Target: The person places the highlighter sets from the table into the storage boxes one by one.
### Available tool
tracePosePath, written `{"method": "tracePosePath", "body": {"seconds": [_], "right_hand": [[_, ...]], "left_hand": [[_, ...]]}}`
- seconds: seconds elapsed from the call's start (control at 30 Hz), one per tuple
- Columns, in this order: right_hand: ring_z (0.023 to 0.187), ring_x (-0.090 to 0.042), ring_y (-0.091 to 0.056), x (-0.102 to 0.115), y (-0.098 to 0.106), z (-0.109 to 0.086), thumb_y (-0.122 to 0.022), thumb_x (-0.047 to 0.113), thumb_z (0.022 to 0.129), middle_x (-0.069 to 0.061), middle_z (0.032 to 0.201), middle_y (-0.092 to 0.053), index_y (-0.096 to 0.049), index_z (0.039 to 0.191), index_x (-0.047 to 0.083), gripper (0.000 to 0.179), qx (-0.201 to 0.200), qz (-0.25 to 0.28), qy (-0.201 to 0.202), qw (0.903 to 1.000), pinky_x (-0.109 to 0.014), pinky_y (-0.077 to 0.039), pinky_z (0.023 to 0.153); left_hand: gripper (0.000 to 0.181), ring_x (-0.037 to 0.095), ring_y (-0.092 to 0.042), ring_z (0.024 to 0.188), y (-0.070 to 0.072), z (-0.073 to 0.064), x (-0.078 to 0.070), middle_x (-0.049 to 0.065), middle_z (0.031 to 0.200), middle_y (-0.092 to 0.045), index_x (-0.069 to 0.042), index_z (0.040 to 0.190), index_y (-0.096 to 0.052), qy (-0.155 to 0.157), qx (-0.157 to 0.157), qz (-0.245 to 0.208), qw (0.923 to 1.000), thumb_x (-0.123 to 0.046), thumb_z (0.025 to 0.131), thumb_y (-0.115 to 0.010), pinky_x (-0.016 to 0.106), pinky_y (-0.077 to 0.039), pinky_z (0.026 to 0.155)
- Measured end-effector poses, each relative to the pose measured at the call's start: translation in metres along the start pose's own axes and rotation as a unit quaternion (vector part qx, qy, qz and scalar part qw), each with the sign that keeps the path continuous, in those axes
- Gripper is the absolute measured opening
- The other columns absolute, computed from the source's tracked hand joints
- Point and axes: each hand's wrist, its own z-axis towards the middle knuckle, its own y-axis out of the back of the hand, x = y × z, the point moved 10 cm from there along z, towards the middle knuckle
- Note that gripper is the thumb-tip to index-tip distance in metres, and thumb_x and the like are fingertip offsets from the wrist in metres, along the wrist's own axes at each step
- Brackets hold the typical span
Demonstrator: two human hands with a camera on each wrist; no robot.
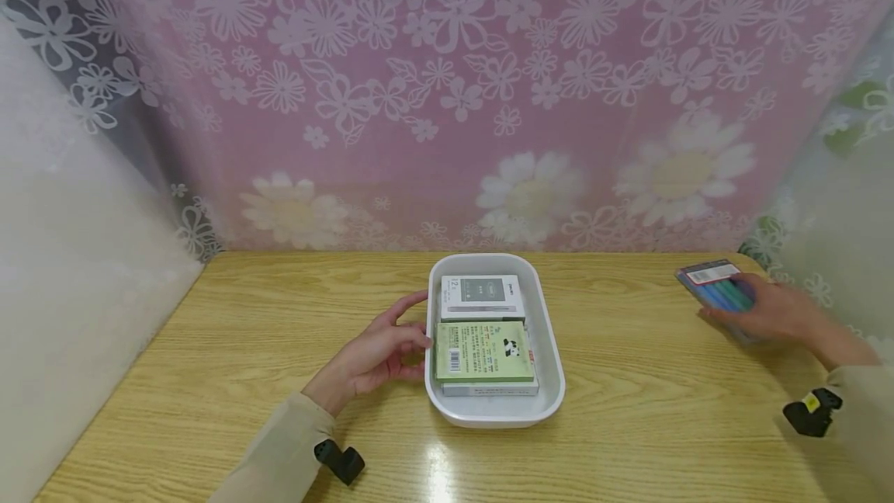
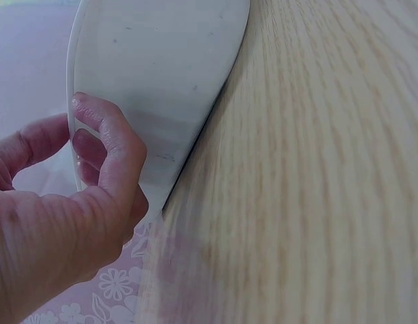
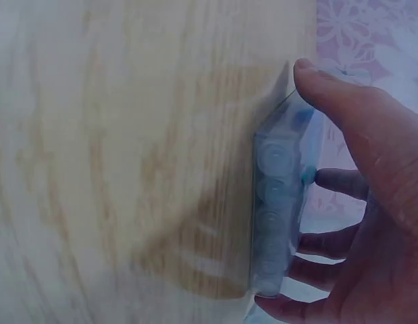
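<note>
In the head view my left hand (image 1: 384, 352) is at the left side of a white plastic tray (image 1: 552, 355), its bent fingers touching the rim and outer wall. The left wrist view shows those fingertips (image 2: 87, 108) against the tray's wall (image 2: 175, 61). Inside lie a white-and-grey box (image 1: 482, 297) and a green packet with a panda picture (image 1: 482, 352), which covers most of another white box (image 1: 489, 390). At the far right my right hand (image 1: 775, 313) grips a clear pack of blue and green markers (image 1: 719, 293) by its edges. Its row of round ends (image 3: 271, 209) faces the right wrist camera.
A wooden table (image 1: 628, 410) carries everything. Behind it hangs a pink flowered curtain (image 1: 419, 138), with pale sheeting (image 1: 84, 254) along the left. Small black devices (image 1: 340, 462) sit at both wrists.
</note>
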Motion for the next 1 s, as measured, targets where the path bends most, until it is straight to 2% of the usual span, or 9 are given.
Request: {"method": "tracePosePath", "body": {"seconds": [0.17,0.5,0.67,0.87,1.0], "right_hand": [[0.1,-0.064,-0.056,0.0,0.0,-0.001,-0.063,0.062,0.091,-0.054,0.126,-0.045,-0.029,0.142,-0.024,0.105,-0.005,0.008,-0.003,0.9999,-0.06,-0.049,0.072],[0.088,-0.055,-0.061,0.002,0.002,-0.004,-0.068,0.059,0.088,-0.051,0.117,-0.052,-0.034,0.135,-0.021,0.098,-0.019,0.014,-0.013,0.9996,-0.057,-0.051,0.068],[0.084,-0.051,-0.062,0.003,0.002,-0.005,-0.072,0.059,0.086,-0.05,0.115,-0.052,-0.034,0.135,-0.019,0.1,-0.018,0.02,-0.015,0.9995,-0.054,-0.051,0.066],[0.089,-0.055,-0.061,0.011,0.005,-0.006,-0.074,0.061,0.083,-0.051,0.117,-0.051,-0.032,0.138,-0.016,0.104,-0.026,0.024,-0.012,0.9993,-0.056,-0.05,0.068],[0.087,-0.052,-0.061,0.024,0.011,-0.009,-0.076,0.06,0.082,-0.05,0.116,-0.052,-0.033,0.14,-0.013,0.102,-0.038,0.026,-0.002,0.9989,-0.055,-0.05,0.066]], "left_hand": [[0.083,0.015,-0.065,0.091,0.0,0.0,0.0,0.005,0.117,-0.066,-0.024,0.161,-0.025,-0.001,0.0,-0.001,1.0,0.004,0.09,-0.059,0.033,-0.058,0.07],[0.084,0.015,-0.066,0.09,0.0,0.0,0.001,0.006,0.119,-0.066,-0.024,0.161,-0.023,-0.001,0.006,-0.001,1.0,0.004,0.09,-0.059,0.034,-0.059,0.07],[0.085,0.015,-0.064,0.089,0.0,0.0,0.0,0.005,0.117,-0.065,-0.025,0.161,-0.025,0.0,0.003,-0.003,1.0,0.004,0.089,-0.059,0.032,-0.058,0.07],[0.085,0.014,-0.064,0.088,0.001,0.001,0.0,0.003,0.113,-0.066,-0.026,0.161,-0.026,0.0,-0.002,-0.007,1.0,0.005,0.089,-0.059,0.033,-0.058,0.07],[0.084,0.014,-0.064,0.086,0.001,0.001,0.0,0.002,0.11,-0.066,-0.026,0.16,-0.026,0.0,-0.005,-0.007,1.0,0.005,0.089,-0.059,0.032,-0.057,0.069]]}}
